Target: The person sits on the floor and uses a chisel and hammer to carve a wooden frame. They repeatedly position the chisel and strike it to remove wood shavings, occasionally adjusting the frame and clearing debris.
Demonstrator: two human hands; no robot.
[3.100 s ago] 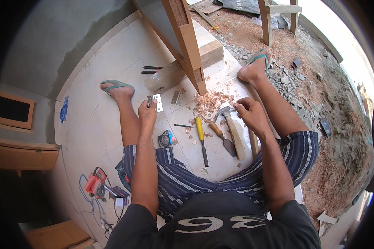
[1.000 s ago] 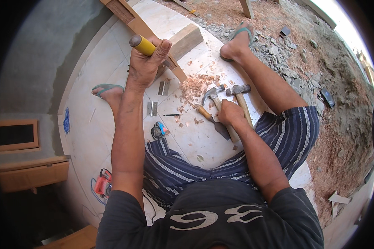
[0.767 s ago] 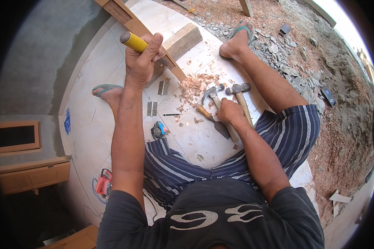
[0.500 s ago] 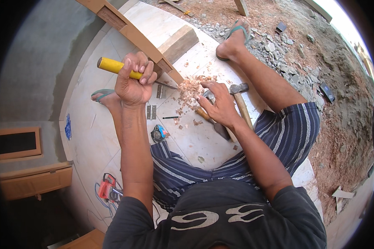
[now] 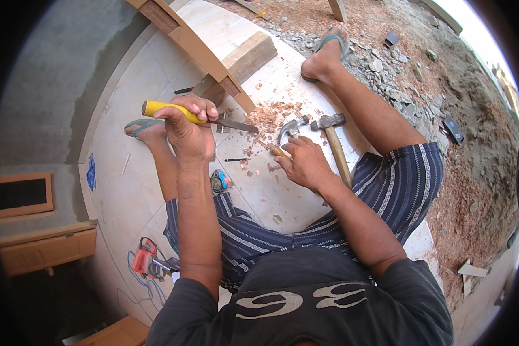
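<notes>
My left hand [image 5: 190, 130] is closed around the yellow handle of a chisel [image 5: 239, 125]; its blade points right, over the floor near a heap of wood shavings [image 5: 274, 117]. Low over the floor, my right hand [image 5: 307, 164] has curled fingers at a wooden handle [image 5: 278, 151], whose tool end is hidden beneath the hand. Just beyond these fingers lies a claw hammer head [image 5: 292, 128]. A second hammer [image 5: 331, 130] with a wooden handle lies to the right. The long wooden piece [image 5: 199, 49] with cut recesses rests on a timber block [image 5: 248, 60], its near end by the shavings.
On the tiles lie a black pencil [image 5: 236, 160], a blue tape measure [image 5: 219, 181] and metal hinges [image 5: 223, 124], partly hidden. A red power tool [image 5: 146, 256] with a cable sits at lower left. Rubble [image 5: 380, 72] borders the tiles on the right.
The chisel in my left hand has lifted away from the wooden piece's end and swung flatter. My right hand has moved down and closed in on the wooden handle, uncovering the claw hammer head.
</notes>
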